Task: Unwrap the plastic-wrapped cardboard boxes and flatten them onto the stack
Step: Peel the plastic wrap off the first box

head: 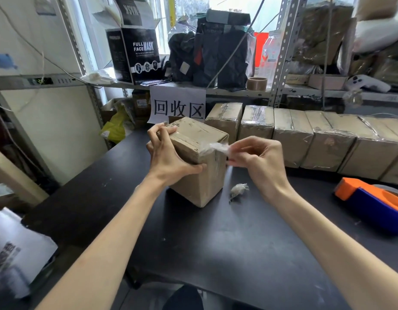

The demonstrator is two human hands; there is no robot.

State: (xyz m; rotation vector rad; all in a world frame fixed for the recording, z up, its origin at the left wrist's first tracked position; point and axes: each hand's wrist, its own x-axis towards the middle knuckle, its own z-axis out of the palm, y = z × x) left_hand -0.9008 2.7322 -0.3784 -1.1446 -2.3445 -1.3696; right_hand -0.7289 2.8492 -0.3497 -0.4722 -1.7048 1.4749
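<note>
Partly, left hand (169, 154) hides the box (203, 183); right hand (261, 161) pinches wrap (219, 148).

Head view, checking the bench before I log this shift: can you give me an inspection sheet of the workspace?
Surface: black table, scuffed with pale marks.
Job's things: cardboard box on the table, plastic wrap partly peeled from its top corner; wrapped boxes in a row along the back; no flattened stack seen.
Clutter: crumpled wrap ball beside the box; orange and blue tape dispenser at right.
Hands: left hand grips the box's top; right hand pinches the plastic wrap.
Cables: white cable on the left wall; grey cable across the window.
Surroundings: metal shelf with a Full Face Mask box, tape roll, paper sign.
</note>
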